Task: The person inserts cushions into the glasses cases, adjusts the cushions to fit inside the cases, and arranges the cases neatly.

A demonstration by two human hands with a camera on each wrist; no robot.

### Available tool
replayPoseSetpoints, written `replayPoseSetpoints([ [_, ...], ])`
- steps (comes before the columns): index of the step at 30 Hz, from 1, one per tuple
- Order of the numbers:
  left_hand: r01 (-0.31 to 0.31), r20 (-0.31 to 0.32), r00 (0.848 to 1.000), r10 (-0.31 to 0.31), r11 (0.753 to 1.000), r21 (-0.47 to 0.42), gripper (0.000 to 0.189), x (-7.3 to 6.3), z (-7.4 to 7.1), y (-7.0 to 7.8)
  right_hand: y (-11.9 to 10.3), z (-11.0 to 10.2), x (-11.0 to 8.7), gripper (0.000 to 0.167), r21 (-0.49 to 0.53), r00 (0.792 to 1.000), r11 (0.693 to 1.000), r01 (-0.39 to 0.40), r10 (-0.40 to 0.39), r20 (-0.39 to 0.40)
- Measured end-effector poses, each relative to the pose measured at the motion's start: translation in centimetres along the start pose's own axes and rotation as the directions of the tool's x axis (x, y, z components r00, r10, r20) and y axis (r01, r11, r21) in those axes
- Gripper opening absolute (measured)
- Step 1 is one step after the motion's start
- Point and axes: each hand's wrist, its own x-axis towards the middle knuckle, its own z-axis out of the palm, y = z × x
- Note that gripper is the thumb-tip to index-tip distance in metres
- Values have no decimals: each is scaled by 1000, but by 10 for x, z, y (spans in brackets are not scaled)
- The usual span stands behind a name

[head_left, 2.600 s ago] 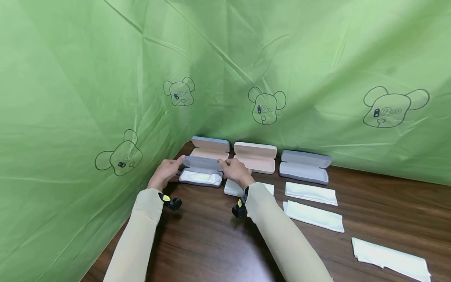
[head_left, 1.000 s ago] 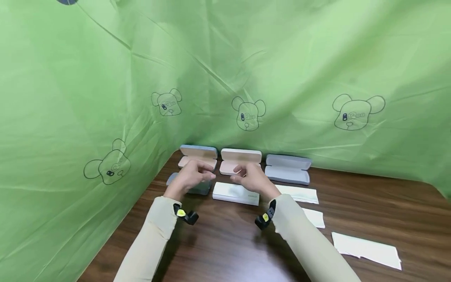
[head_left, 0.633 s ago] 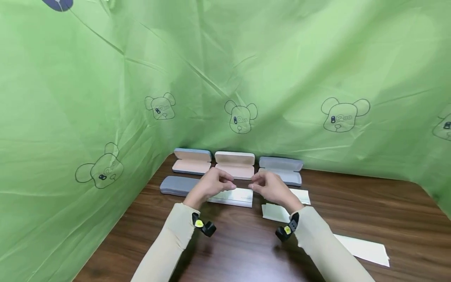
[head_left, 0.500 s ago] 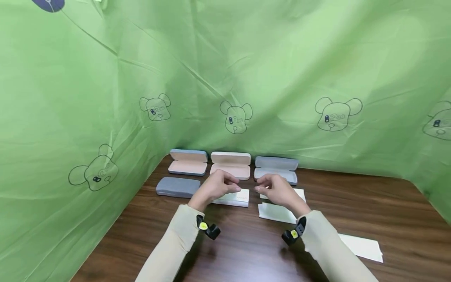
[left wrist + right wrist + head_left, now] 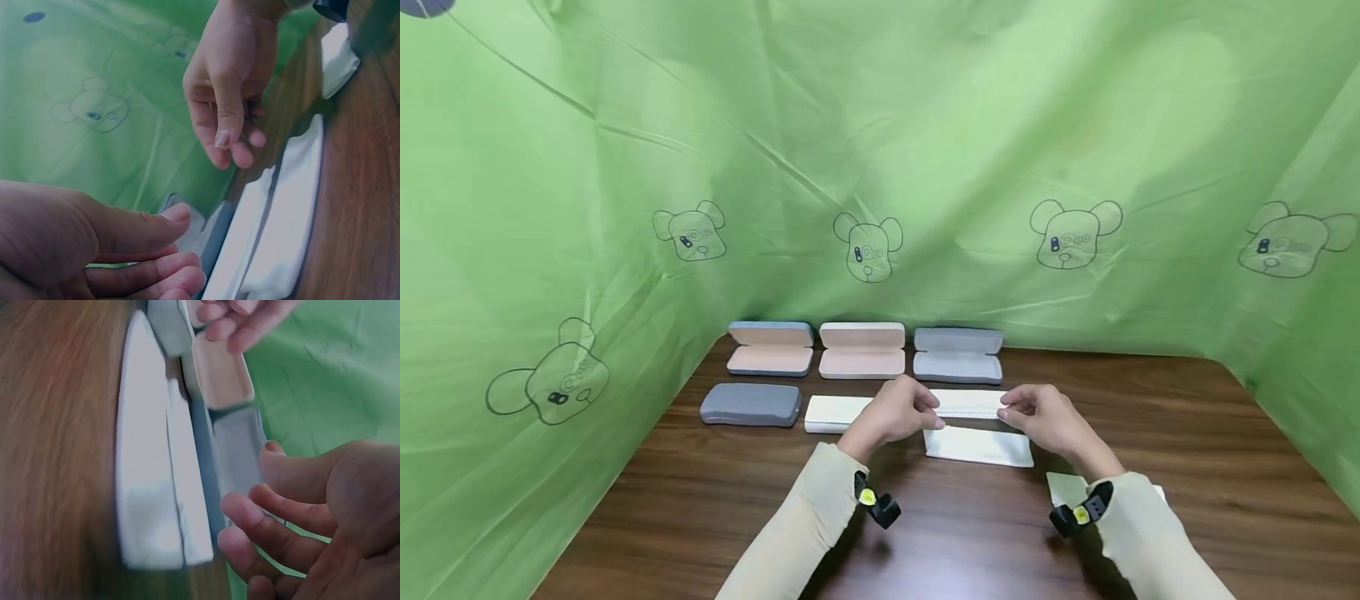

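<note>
My left hand (image 5: pixel 897 414) hovers with loosely bent fingers at the left end of a folded white cloth (image 5: pixel 967 403). My right hand (image 5: pixel 1051 419) is at the cloth's other end, thumb and fingers apart in the right wrist view. Neither hand holds anything. A second folded white cloth (image 5: pixel 979 447) lies just in front of the first, and both show side by side between the hands in the wrist views. To the left, partly covered by my left hand, lies a white glasses case (image 5: pixel 835 412) with its lid down. Beyond it is a grey-blue glasses case (image 5: pixel 751 404), also closed.
Along the back stand a blue case (image 5: pixel 771 360), a white case (image 5: pixel 862 363) with pinkish lining, and a grey case (image 5: pixel 957 367), lids raised. A third white cloth (image 5: pixel 1063 487) lies under my right wrist. A green curtain (image 5: pixel 865 150) rises behind the wooden table (image 5: pixel 700 533).
Earlier both hands held the raised lid of the grey-blue case with white cloth inside; its lid is now down. Both hands have let go and moved right to the white cloths. The head view has turned right.
</note>
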Motion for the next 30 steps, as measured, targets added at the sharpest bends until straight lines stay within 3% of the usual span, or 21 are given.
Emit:
replayPoseSetpoints([
  [6, -28, -15, 999, 32, 982, 186, 25, 6, 13, 3, 10, -4, -4, 24, -13, 1000, 1000, -6, 6, 2],
  [13, -57, -5, 998, 65, 906, 418, 18, 9, 30, 3, 19, 0, -11, 19, -88, 999, 996, -10, 14, 38],
  [20, -62, -24, 996, 85, 869, 492, 27, 12, 35, 2, 28, 2, -17, 20, -160, 1000, 987, -8, 12, 27],
  [30, -19, -28, 999, 39, 856, 517, 34, 14, 43, 3, 33, 0, -24, 13, -191, 1000, 982, -6, 10, 22],
])
